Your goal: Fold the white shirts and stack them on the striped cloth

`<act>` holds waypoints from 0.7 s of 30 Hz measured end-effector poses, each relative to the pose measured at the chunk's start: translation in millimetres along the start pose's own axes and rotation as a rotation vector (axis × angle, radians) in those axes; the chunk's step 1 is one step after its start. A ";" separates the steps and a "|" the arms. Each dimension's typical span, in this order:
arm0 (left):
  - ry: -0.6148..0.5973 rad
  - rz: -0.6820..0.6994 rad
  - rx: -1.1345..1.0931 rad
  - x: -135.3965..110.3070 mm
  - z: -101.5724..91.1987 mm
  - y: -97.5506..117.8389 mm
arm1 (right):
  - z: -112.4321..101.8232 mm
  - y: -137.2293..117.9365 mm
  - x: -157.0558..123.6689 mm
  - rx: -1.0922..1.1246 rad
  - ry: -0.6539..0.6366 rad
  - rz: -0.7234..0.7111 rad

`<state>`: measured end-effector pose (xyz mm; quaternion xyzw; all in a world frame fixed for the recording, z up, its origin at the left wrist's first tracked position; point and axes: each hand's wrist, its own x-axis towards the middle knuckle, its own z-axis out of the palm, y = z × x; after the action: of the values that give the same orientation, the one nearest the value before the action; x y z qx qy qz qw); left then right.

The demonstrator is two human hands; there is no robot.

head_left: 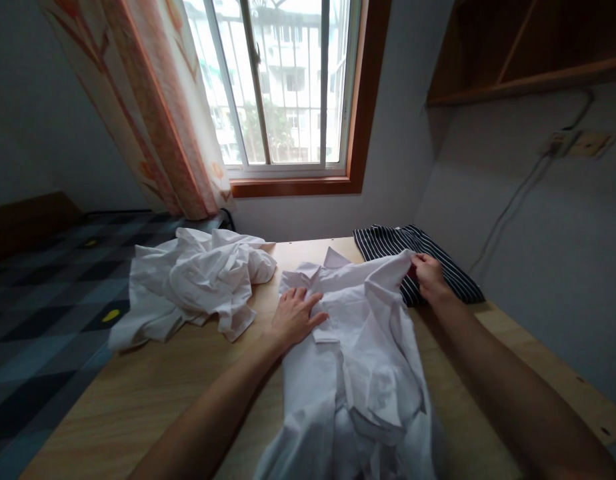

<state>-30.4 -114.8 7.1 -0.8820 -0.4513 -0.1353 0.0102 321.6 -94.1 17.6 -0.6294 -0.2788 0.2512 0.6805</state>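
A white collared shirt (358, 300) lies spread on the wooden table in front of me, its collar toward the window and its lower part loosely bunched near me. My left hand (298, 316) rests flat on the shirt's left side below the collar, fingers spread. At the far right, my right hand (428, 275) pinches the shirt's shoulder corner and lifts it a little. Part of the shirt's front is folded over in the middle. Beneath the raised corner, a black-and-white striped cloth (448, 273) lies folded on the table.
A crumpled white garment (203, 280) sits on the left of the wooden table (198, 400), overhanging its edge. Beyond it is a bed with a checked cover (43, 320). A curtained window (288, 87) is ahead. Shelves (528, 53) and a corded wall socket (563, 143) are at right.
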 end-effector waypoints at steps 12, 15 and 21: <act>0.200 0.036 -0.112 4.4 -4.5 4.8 | 110.3 -51.1 -71.3 -0.904 -0.782 -0.694; 0.233 -0.037 -0.085 1.6 -11.8 1.7 | 139.2 -20.3 -91.2 -1.030 -0.862 -0.660; 0.252 -0.375 0.154 1.6 -34.7 -35.4 | 140.7 33.8 -91.3 -0.902 -0.740 -0.562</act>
<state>-65.7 -97.4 37.2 -0.7555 -0.6113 -0.2091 0.1084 158.5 -53.7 -14.5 -0.6282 -0.7273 0.1220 0.2480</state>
